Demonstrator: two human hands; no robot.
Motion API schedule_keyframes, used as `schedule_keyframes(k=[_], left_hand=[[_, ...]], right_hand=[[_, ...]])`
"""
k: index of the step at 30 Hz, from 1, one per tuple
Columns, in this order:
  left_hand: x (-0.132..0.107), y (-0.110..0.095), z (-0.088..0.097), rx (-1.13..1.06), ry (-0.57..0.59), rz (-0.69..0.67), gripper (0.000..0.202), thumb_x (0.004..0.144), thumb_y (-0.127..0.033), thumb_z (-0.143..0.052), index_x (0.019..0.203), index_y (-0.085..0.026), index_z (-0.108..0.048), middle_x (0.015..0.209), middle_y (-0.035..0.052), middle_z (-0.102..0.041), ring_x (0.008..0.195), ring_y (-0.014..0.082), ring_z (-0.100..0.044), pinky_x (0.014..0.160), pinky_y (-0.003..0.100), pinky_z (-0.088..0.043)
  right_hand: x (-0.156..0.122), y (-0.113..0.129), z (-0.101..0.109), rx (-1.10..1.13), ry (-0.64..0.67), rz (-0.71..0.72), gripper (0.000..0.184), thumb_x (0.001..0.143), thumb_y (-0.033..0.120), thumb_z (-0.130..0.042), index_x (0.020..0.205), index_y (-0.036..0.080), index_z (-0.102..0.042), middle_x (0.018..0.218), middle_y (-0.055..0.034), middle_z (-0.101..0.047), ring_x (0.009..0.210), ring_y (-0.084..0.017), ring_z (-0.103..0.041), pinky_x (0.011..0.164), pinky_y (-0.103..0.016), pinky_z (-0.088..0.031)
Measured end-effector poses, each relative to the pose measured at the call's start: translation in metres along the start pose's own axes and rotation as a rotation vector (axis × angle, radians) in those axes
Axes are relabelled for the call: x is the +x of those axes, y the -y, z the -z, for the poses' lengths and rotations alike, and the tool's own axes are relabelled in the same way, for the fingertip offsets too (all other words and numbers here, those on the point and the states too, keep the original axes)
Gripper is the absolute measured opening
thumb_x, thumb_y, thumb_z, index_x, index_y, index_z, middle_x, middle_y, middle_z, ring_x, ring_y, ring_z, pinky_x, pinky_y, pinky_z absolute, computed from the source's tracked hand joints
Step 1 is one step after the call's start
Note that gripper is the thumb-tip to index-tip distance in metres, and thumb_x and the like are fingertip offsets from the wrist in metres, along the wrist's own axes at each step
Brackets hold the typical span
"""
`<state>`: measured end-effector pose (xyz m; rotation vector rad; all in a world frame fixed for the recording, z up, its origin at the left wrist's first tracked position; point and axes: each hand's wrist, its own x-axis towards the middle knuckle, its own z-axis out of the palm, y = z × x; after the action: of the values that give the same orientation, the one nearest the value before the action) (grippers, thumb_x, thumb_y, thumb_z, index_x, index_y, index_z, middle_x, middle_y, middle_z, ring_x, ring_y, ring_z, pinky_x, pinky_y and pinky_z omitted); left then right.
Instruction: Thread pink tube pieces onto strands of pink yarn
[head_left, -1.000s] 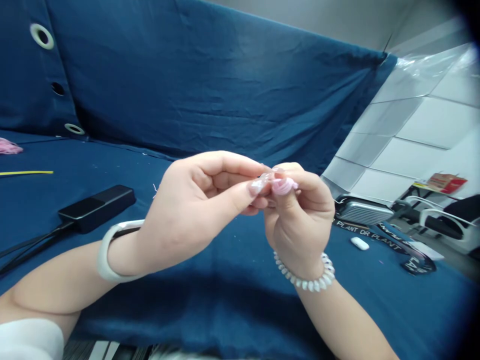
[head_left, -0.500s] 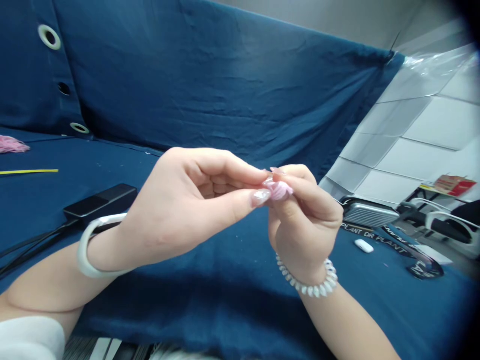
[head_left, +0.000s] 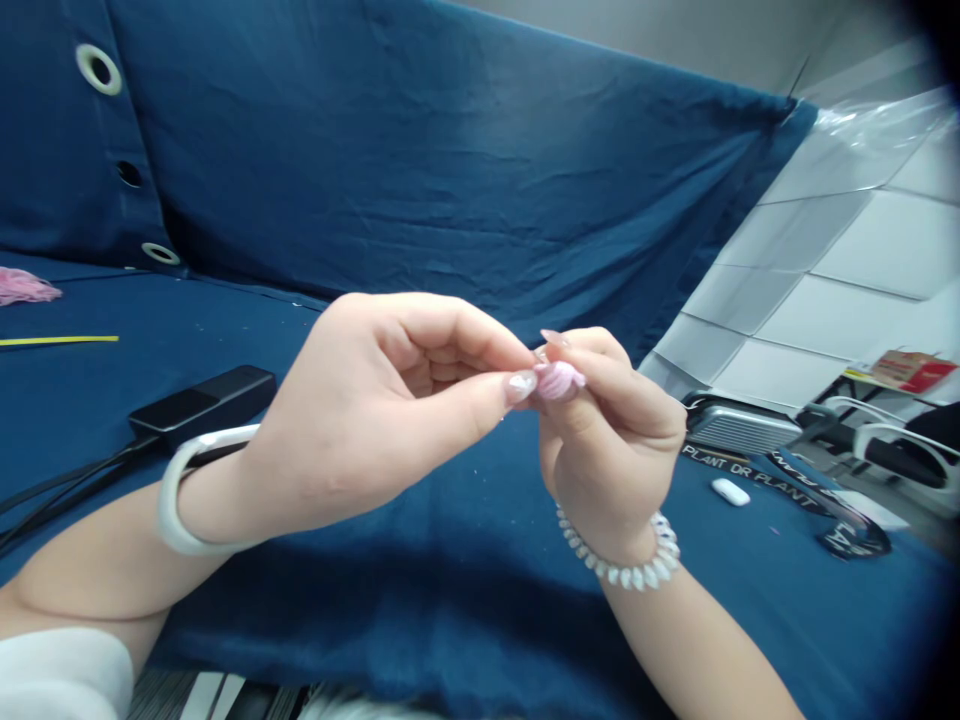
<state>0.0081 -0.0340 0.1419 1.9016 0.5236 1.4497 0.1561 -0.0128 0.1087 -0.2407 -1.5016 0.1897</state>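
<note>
Both hands meet in mid-air above a table draped in blue cloth (head_left: 465, 600). My right hand (head_left: 607, 440) is closed, pinching a small pink bundle of thread (head_left: 557, 380) between thumb and forefinger. My left hand (head_left: 375, 410) is closed too, its thumb and forefinger tips pinched against the left side of the same pink bundle. A white bangle (head_left: 180, 490) circles my left wrist. A white coiled band (head_left: 622, 555) sits on my right wrist.
A black power adapter (head_left: 199, 405) with cables lies on the cloth at the left. Farther left are a yellow strip (head_left: 60, 341) and a pink tuft (head_left: 26, 287). At the right lie a black lanyard (head_left: 787, 480), a small white object (head_left: 730, 491) and a silver device (head_left: 739, 428).
Both hands stay pinched on the pink bundle. The right hand's fingers have shifted slightly over the bundle. The view has drifted a little.
</note>
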Motion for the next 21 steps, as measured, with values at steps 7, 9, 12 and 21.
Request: schedule_keyframes(k=[7,9,12,21], left_hand=[[-0.0028,0.0006,0.0001,0.102,-0.054,-0.059,0.008,0.073,-0.016,-0.068,0.074,-0.024,-0.068,0.075,-0.0033,-0.071,0.070,0.0176,-0.068,0.061,0.026,-0.059],[-0.0032,0.0003,-0.0001,0.125,-0.060,-0.070,0.008,0.072,-0.016,-0.068,0.073,-0.024,-0.067,0.074,-0.0036,-0.071,0.068,0.0167,-0.068,0.059,0.025,-0.059],[-0.0027,0.0006,0.0003,0.143,-0.060,-0.068,0.007,0.072,-0.016,-0.068,0.072,-0.024,-0.067,0.072,-0.0038,-0.070,0.065,0.0160,-0.067,0.058,0.025,-0.058],[-0.0004,0.0007,0.0020,0.164,-0.048,-0.043,0.005,0.071,-0.018,-0.067,0.070,-0.022,-0.065,0.068,-0.0024,-0.067,0.061,0.0157,-0.064,0.052,0.024,-0.055]], right_hand=[[0.0004,0.0028,0.0002,0.065,0.051,-0.028,0.022,0.080,0.017,-0.063,0.094,0.032,-0.072,0.083,-0.0014,-0.065,0.073,-0.014,-0.061,0.062,-0.031,-0.053],[0.0006,0.0029,0.0009,0.068,0.072,-0.043,0.021,0.081,0.017,-0.063,0.094,0.031,-0.071,0.084,-0.0013,-0.065,0.073,-0.015,-0.061,0.063,-0.032,-0.053],[0.0011,0.0035,0.0017,0.050,0.097,-0.061,0.019,0.081,0.018,-0.062,0.092,0.030,-0.071,0.085,-0.0013,-0.066,0.075,-0.015,-0.061,0.066,-0.033,-0.053],[0.0029,0.0056,0.0039,-0.081,0.067,-0.085,0.008,0.079,0.019,-0.063,0.081,0.025,-0.067,0.079,-0.0017,-0.064,0.072,-0.016,-0.059,0.064,-0.033,-0.052]])
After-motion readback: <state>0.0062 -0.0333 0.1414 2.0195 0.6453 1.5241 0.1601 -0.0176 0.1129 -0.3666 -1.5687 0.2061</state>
